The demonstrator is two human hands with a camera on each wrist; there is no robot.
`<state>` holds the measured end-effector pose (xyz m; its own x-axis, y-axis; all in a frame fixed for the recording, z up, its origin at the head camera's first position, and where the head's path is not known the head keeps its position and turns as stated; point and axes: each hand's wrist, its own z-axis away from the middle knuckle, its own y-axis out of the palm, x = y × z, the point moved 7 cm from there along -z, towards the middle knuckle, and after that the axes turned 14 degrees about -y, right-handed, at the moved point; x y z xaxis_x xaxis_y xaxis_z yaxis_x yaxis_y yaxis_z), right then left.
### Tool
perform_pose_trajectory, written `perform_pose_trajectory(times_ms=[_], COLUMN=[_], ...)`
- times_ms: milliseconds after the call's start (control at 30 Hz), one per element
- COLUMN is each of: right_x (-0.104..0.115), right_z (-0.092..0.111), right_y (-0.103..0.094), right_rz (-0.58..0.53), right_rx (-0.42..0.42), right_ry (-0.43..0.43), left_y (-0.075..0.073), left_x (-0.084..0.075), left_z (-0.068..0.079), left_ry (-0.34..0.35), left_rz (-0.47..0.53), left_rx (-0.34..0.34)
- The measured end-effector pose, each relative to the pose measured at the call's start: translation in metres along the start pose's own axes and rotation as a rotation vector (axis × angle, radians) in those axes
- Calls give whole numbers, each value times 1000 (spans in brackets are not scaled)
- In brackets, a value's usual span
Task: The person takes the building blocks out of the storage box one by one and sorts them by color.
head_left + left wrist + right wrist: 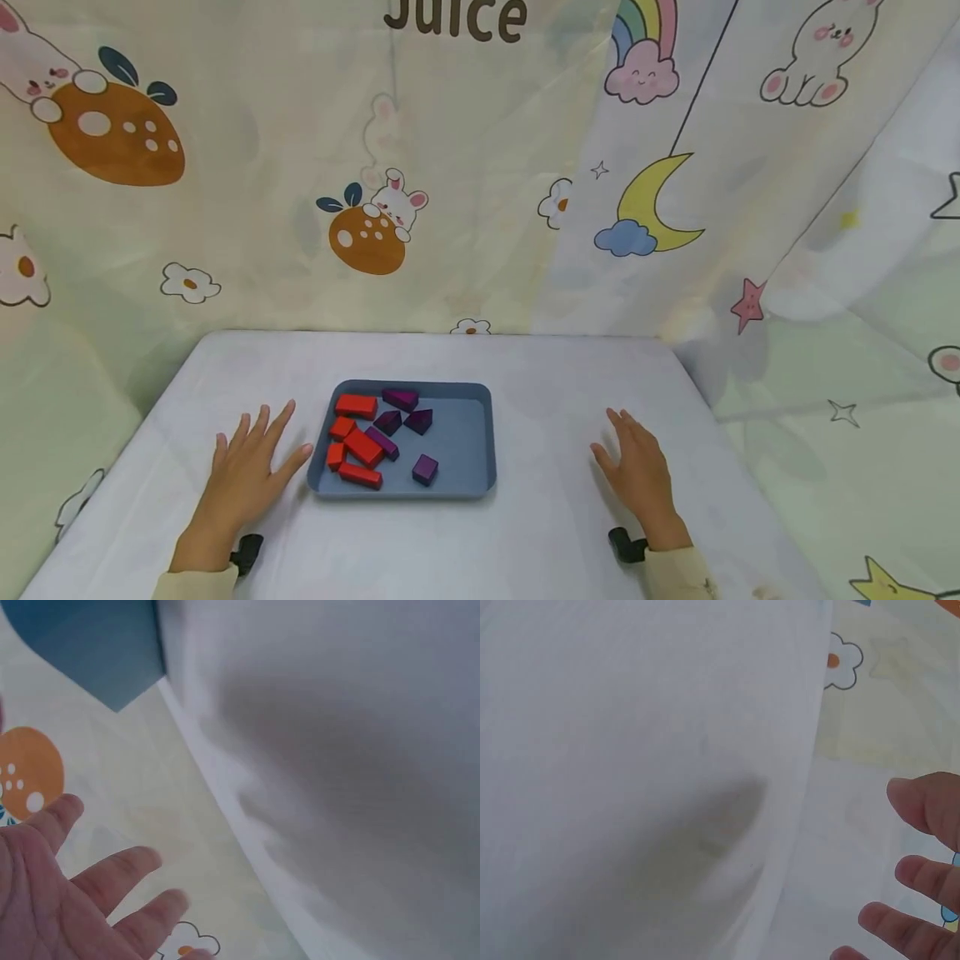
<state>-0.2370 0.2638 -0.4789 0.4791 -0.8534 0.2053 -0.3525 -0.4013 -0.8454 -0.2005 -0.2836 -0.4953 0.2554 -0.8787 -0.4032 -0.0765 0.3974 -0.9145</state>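
Observation:
A blue-grey tray (457, 433) lies on the white table, holding several red blocks (363, 447) grouped at its left side and several purple blocks (424, 469), some wedge-shaped, toward its middle. Just left of the tray is my left hand (243, 475), fingers spread and holding nothing; its thumb points at the tray's left edge. Well to the right of the tray, my right hand (640, 471) has its fingers extended and is likewise without any object. In the left wrist view, a corner of the tray (97, 652) shows at the top beyond the left fingers (120, 877).
The white table (540, 542) ends at a straight back edge before a cloth backdrop (465, 150) printed with rabbits, a moon and flowers. More printed cloth (847, 467) hangs on the right side. Each wrist wears a small black camera (626, 546).

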Motion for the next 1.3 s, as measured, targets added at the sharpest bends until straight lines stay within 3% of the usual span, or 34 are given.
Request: perform_pose_trajectory(times_ms=[200, 400, 700, 833, 1000, 1133, 1300], right_x=[6, 21, 56, 75, 98, 115, 136], right_z=[-10, -23, -45, -54, -64, -71, -78], right_y=[4, 6, 18, 27, 38, 52, 73], right_rz=[-87, -141, -298, -380, -480, -592, -757], right_rx=[-12, 6, -13, -31, -42, 5, 147], right_ry=[52, 70, 46, 17, -40, -70, -119], left_y=[-3, 6, 23, 28, 30, 33, 35], left_x=[-5, -13, -16, -14, -13, -11, -10], left_z=[0, -5, -17, -18, -19, -21, -22], left_ry=[30, 33, -42, -61, -34, -27, -22], left_rz=[101, 294, 574, 636, 680, 715, 736], left_rx=[24, 128, 252, 302, 316, 328, 330])
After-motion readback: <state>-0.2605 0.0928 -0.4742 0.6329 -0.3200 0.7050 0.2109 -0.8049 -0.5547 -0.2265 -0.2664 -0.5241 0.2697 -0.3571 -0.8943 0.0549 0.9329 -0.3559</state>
